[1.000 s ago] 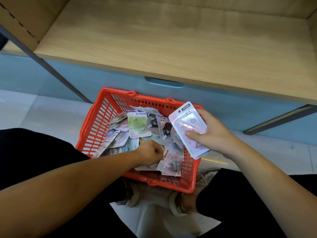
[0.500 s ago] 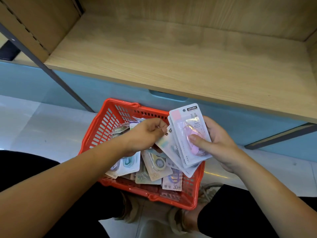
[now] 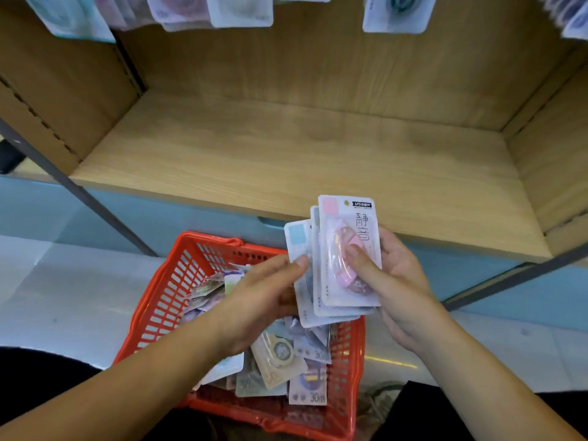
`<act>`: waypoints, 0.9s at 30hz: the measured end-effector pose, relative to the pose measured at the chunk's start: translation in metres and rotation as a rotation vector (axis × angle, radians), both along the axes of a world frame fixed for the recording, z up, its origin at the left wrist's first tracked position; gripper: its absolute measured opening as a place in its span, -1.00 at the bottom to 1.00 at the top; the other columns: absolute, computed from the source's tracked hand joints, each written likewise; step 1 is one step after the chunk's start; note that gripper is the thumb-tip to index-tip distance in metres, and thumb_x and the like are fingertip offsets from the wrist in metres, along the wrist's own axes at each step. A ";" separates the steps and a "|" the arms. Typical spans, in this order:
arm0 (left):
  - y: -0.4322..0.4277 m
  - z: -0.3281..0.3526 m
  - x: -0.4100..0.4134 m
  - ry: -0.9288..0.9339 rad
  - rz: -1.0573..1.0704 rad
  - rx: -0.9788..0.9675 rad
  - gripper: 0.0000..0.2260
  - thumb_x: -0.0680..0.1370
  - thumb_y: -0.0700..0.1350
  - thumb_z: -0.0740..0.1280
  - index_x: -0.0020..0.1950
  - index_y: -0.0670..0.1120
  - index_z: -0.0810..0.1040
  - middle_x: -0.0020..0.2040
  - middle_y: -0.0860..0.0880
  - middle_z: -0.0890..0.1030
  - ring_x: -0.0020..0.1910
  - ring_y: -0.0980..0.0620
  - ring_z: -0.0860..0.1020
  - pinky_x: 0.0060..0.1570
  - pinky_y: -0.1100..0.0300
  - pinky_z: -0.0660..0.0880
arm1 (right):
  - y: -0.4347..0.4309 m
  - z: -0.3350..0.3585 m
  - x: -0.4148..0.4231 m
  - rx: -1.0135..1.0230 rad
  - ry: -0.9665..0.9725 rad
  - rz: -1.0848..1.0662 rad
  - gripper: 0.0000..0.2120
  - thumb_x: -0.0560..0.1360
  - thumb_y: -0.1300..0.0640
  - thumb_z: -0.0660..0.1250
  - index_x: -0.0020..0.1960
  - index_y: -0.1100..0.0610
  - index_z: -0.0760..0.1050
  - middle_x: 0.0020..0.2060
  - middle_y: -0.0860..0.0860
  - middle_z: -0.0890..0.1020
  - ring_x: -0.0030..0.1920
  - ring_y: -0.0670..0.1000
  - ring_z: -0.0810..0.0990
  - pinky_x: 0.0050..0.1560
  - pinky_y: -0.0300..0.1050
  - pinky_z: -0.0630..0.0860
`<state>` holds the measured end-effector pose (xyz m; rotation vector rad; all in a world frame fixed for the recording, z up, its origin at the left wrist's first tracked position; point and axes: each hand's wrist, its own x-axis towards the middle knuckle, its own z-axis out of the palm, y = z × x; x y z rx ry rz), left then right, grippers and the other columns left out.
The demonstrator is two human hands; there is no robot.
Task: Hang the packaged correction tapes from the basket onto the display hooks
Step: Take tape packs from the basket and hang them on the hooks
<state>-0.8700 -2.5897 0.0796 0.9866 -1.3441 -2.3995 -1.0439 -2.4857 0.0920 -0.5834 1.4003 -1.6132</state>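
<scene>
Under the thumb of the right hand (image 3: 397,281), pinned flat against fingers curled behind: fanned stack of packets (image 3: 346,237), pink one on top. Just left of that thumb, pinching the rearmost blue-cornered card: left hand (image 3: 261,300), fingertips (image 3: 300,262) closed narrow on its edge. Below both sets of fingers, heaped in the red basket (image 3: 165,300): loose packets (image 3: 280,354). Well above the fingers, already hung: row of packets (image 3: 241,11); hooks themselves out of sight. Likely trouble: slick plastic sliding out of the fan with any easing of the thumb during a pull, spilling back down; later, missing a punched hole on the reach up.
</scene>
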 end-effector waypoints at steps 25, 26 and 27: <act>-0.044 0.273 -0.078 0.295 0.166 -0.780 -0.75 0.62 -0.16 0.41 0.29 -0.01 0.55 0.11 0.02 0.75 0.01 -0.03 0.73 -0.15 0.02 0.60 | -0.023 0.328 -0.084 -0.321 0.717 -0.077 -0.68 0.62 0.22 0.39 0.27 -0.11 0.54 0.12 -0.03 0.73 0.16 0.03 0.71 0.23 0.15 0.62; -0.046 0.287 -0.087 0.301 0.172 -0.801 -0.77 0.64 -0.15 0.40 0.29 0.01 0.57 0.10 0.04 0.75 -0.03 -0.01 0.73 -0.18 0.06 0.61 | -0.024 0.337 -0.089 -0.332 0.699 -0.084 -0.71 0.62 0.23 0.38 0.25 -0.08 0.56 0.10 0.01 0.74 0.15 0.07 0.71 0.28 0.22 0.59; -0.049 0.299 -0.095 0.299 0.180 -0.824 -0.78 0.65 -0.15 0.39 0.28 0.02 0.57 0.09 0.04 0.75 -0.05 0.00 0.73 -0.19 0.08 0.62 | -0.026 0.345 -0.093 -0.343 0.685 -0.105 -0.73 0.61 0.23 0.38 0.24 -0.06 0.58 0.09 0.03 0.74 0.15 0.08 0.71 0.30 0.25 0.57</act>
